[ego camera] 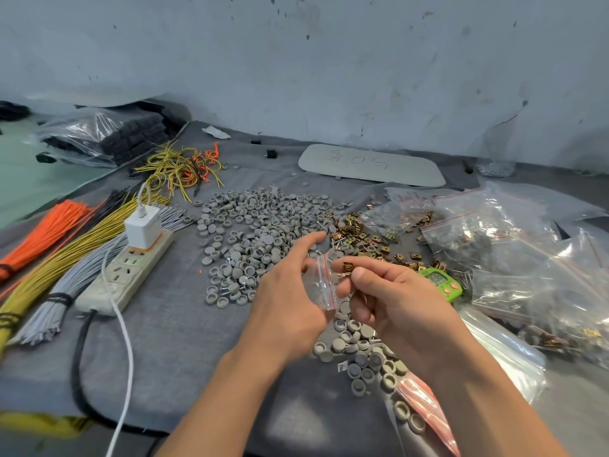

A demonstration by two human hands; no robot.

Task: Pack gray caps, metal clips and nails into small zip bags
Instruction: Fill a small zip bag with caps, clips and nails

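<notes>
At the centre of the frame your left hand [290,291] grips a small zip bag [324,282], index finger stretched out loose. Your right hand [392,298] pinches a metal clip [348,267] at the bag's mouth, above the gray caps [250,232].

Soft, even daylight fills the frame; shadows under the hands are faint. Glare glints off the plastic bags [514,258] at right. Wide-angle bending curves the edges (strongest at the lower corners), where detail blurs.
</notes>
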